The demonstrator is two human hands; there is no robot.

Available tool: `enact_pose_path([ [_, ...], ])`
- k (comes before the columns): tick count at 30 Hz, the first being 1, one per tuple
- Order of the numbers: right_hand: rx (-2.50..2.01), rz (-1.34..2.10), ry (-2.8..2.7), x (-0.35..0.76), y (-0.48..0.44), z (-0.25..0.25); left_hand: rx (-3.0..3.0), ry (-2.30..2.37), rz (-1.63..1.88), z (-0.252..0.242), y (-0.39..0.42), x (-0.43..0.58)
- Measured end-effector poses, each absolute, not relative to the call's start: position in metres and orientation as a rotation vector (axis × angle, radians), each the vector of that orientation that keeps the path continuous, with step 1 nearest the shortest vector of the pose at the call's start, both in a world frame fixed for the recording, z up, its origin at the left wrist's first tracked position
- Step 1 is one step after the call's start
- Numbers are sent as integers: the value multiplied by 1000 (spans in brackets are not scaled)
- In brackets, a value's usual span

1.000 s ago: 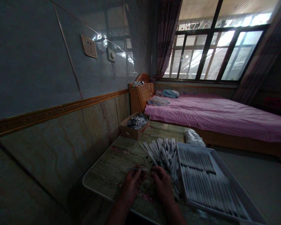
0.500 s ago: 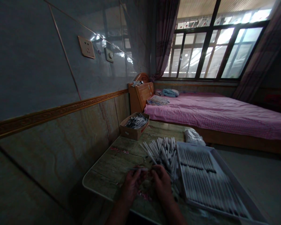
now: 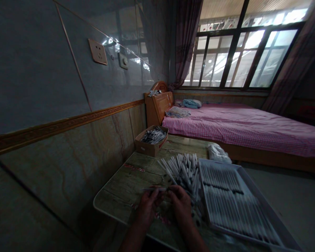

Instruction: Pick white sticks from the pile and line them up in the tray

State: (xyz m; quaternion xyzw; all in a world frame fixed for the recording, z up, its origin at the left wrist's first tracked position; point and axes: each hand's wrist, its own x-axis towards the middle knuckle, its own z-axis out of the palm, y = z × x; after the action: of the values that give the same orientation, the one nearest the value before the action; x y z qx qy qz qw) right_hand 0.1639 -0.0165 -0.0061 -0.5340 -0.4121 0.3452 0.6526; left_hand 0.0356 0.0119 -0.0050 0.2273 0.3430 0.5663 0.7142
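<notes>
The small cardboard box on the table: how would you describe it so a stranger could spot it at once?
Find the long pink-checked bed, then the wood-patterned table beside it against the tiled wall. At the table's far end sits an open brown cardboard box. Unlike the shallow white tray of neat rows, it holds a jumble of slim white sticks.

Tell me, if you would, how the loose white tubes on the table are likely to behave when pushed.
The loose white tubes look round and slim, so they would probably roll. Piled crisscross on the table, they could slide apart. They seem light, possibly paper.
</notes>
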Motion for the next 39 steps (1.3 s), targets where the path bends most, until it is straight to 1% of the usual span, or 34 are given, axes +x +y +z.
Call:
enact_pose_path([
  [13, -1271, 751, -947, 164, -19, -5, 579, 829, 1240, -11, 12, 35],
  [18, -1300, 709, -1033, 163, -20, -6, 635, 868, 1221, -8, 10, 36],
  [25, -1367, 492, -1238, 159, -25, -10, 705, 914, 1236, -4, 6, 38],
  [34, -1454, 356, -1367, 159, -27, -18, 777, 995, 1236, -4, 6, 36],
  [39, -1537, 171, -1498, 162, -26, -30, 810, 955, 1236, -8, 6, 35],
])
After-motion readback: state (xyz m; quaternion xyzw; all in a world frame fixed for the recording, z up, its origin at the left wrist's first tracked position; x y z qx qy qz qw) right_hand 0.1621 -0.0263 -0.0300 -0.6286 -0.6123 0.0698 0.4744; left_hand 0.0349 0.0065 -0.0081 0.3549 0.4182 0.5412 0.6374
